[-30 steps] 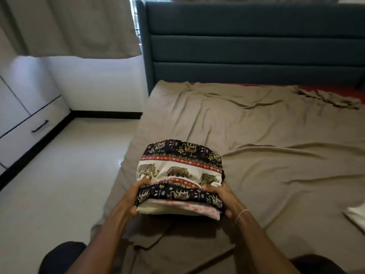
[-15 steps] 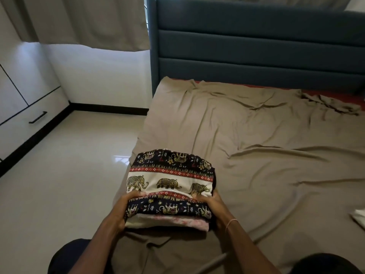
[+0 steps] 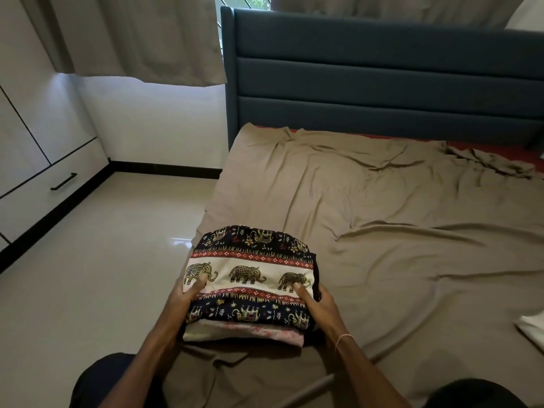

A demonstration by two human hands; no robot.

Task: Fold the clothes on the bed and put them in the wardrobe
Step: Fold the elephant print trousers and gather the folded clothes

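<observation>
A stack of folded clothes [image 3: 250, 269] sits at the bed's near left corner; the top piece is dark blue, red and cream with gold elephants, with white and pink pieces under it. My left hand [image 3: 184, 298] grips the stack's left side, thumb on top. My right hand [image 3: 316, 304] grips its right side, thumb on top, fingers hidden beneath. The bed [image 3: 382, 216] is covered by a wrinkled tan sheet. The white wardrobe [image 3: 32, 148] with a black drawer handle stands at the far left.
A dark blue headboard [image 3: 382, 78] rises at the back, with beige curtains [image 3: 132, 39] above the left wall. Glossy tiled floor [image 3: 88, 260] lies between bed and wardrobe. A white cloth [image 3: 531, 328] shows at the bed's right edge.
The stack, held in both hands, has shifted left toward the bed's edge, and my view has swung left, showing more floor and wardrobe.
</observation>
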